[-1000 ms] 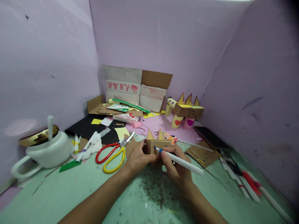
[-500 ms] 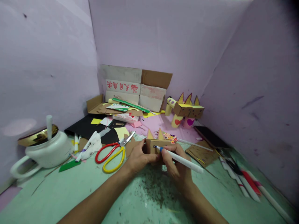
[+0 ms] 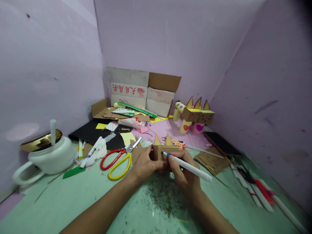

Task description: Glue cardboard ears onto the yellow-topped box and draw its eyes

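Note:
My left hand (image 3: 145, 165) grips the left end of a small brown cardboard box (image 3: 168, 151) that has two pointed ears on top. It stands on the green floor mat (image 3: 73, 201). My right hand (image 3: 183, 172) is closed round a white marker (image 3: 188, 167) with a blue tip, and the tip touches the front face of the box. Both forearms reach in from the bottom edge.
Red and yellow scissors (image 3: 117, 159) lie left of my hands. A white pot with a gold lid (image 3: 46, 156) stands far left. An open carton (image 3: 142, 92) and a cardboard animal figure (image 3: 195, 117) stand at the back. Several markers (image 3: 255, 191) and cardboard sheets (image 3: 211, 159) lie right.
The marker tip has shifted slightly on the box face; the view has drifted a little. Both hands keep their hold.

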Demonstrator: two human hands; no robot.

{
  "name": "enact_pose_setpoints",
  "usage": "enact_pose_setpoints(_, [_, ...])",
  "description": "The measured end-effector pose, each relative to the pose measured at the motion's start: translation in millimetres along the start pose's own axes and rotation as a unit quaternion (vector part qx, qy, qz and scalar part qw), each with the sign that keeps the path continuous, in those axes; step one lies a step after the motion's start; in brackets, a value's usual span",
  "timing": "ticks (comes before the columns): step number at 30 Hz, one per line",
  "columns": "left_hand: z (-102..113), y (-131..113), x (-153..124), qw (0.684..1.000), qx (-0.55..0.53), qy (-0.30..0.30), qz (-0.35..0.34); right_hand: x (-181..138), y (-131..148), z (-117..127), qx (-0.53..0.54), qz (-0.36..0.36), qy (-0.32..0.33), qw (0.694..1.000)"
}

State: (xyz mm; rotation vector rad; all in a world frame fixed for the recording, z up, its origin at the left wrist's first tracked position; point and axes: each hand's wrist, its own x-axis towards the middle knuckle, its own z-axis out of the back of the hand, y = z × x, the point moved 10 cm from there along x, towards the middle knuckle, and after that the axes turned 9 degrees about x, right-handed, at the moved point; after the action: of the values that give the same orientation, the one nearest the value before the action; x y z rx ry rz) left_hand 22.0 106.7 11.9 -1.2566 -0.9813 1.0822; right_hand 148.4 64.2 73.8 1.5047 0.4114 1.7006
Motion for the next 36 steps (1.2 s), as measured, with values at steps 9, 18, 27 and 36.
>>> enact_pose_setpoints(9, [-1, -2, -1, 1.000, 0.000, 0.003, 0.002, -1, 2, -2, 0.001, 0.007, 0.018, 1.000])
enact_pose_setpoints(18, [0, 2, 1, 1.000, -0.005, 0.004, 0.007, -3, -4, -4, 0.031, -0.010, 0.028, 0.999])
enact_pose_setpoints(27, [0, 8, 2, 0.999, -0.026, 0.003, 0.024, -6, -12, 45, 0.147, -0.015, -0.137, 0.979])
enact_pose_setpoints(36, [0, 3, 2, 0.999, -0.027, 0.006, 0.024, 4, -29, 63, 0.175, -0.092, -0.168, 0.966])
